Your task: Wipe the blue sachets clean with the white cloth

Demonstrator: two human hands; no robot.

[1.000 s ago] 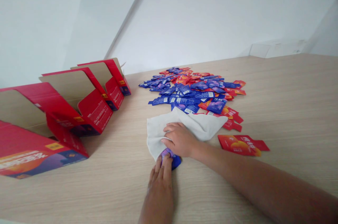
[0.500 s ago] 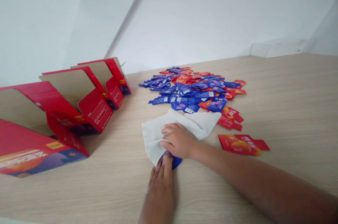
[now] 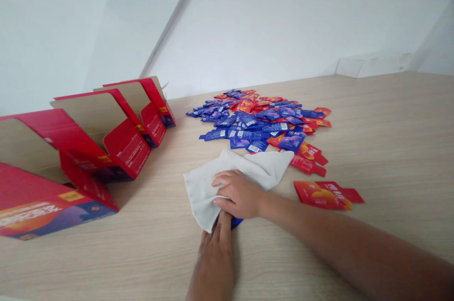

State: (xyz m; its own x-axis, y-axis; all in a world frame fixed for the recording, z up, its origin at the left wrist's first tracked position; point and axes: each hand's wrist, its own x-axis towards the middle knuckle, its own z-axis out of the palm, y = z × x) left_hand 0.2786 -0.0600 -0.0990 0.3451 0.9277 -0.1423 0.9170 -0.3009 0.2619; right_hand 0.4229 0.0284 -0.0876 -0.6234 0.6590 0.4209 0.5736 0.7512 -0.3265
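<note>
Just beyond the fingers of the left hand [image 3: 216, 254], rested the right hand [image 3: 241, 194] on a white cloth [image 3: 230, 163] with fingers loosely bent. Touched a mostly hidden blue packet [image 3: 236, 222] with the left fingers; could not tell either grip. Saw on the table [image 3: 386, 140] a packet heap [image 3: 255, 123] beyond the right fingers, a red packet [image 3: 324, 195] to their right, red boxes [image 3: 124, 152] to their left.

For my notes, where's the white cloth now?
Head view, lower centre: the white cloth lies under the right hand, at the near edge of the sachet pile.
</note>
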